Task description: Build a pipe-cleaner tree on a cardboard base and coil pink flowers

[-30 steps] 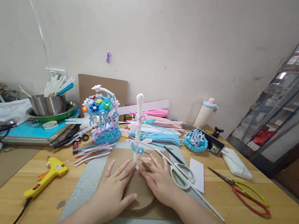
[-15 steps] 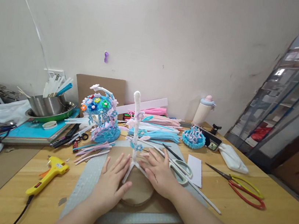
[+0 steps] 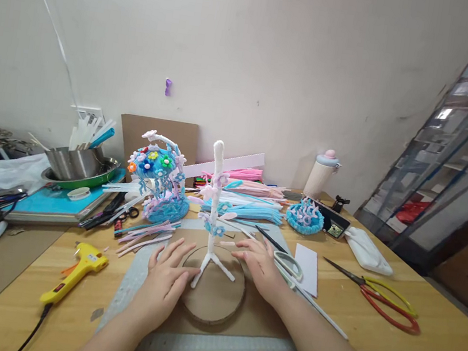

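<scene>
A white fuzzy pipe-cleaner stem (image 3: 209,242) stands upright with splayed legs on a round cardboard disc (image 3: 215,306). Small pink and blue flowers (image 3: 214,229) ring its middle. My left hand (image 3: 167,279) lies open at the disc's left edge, its thumb close to one leg; whether it touches cannot be made out. On the other side, my right hand (image 3: 262,269) is open with bent fingers over the disc's right edge, apart from the stem. Beneath the disc are a brown cardboard sheet (image 3: 265,325) and a grey cutting mat (image 3: 228,343).
A yellow glue gun (image 3: 76,275) lies left; red-and-yellow-handled scissors (image 3: 386,301) lie right. Pale-green-handled scissors (image 3: 289,264) rest beside my right hand. Behind are a flowered blue ornament (image 3: 164,206), bundled pipe cleaners (image 3: 250,210), a blue fuzzy dish (image 3: 304,217) and a bottle (image 3: 321,173).
Both hands have drawn outward from the stem's base, the right one back to the right. More of the disc and the stem's legs now shows.
</scene>
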`<state>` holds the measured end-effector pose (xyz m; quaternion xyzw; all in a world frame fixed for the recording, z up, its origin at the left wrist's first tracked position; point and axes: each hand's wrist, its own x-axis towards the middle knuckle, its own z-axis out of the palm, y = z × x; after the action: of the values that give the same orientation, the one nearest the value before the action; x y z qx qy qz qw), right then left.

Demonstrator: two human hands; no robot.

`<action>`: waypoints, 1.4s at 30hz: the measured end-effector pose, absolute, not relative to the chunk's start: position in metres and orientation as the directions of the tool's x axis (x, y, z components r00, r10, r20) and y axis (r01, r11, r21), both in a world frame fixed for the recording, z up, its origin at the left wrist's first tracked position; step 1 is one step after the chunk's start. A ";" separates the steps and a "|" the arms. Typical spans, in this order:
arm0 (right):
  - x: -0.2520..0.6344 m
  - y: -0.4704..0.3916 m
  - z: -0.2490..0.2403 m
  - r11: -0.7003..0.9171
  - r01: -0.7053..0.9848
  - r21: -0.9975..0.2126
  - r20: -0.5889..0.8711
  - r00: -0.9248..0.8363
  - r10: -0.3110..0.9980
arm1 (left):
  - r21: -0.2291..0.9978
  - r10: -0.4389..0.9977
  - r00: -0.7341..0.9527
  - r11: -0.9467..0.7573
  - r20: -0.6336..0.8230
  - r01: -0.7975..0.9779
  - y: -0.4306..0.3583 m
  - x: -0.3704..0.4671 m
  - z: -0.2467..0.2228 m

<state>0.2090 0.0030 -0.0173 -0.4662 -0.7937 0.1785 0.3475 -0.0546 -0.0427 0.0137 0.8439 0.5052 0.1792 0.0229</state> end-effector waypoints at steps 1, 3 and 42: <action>0.209 0.003 -0.017 0.500 0.614 -0.610 0.385 -0.322 0.865 | 0.216 0.861 0.426 -0.488 0.279 0.845 -0.043 -0.055 0.013; 0.210 0.003 -0.017 0.496 0.612 -0.616 0.382 -0.318 0.868 | 0.211 0.859 0.425 -0.489 0.284 0.846 -0.043 -0.055 0.013; 0.202 -0.003 -0.015 0.478 0.630 -0.612 0.311 -0.365 0.878 | -0.054 0.823 0.448 -0.459 0.348 0.887 -0.087 -0.054 0.002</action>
<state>0.2023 -0.0030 -0.0146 -0.4701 -0.8017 0.1995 0.3108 -0.0537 -0.0867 0.0019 0.8431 0.5071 0.1377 -0.1146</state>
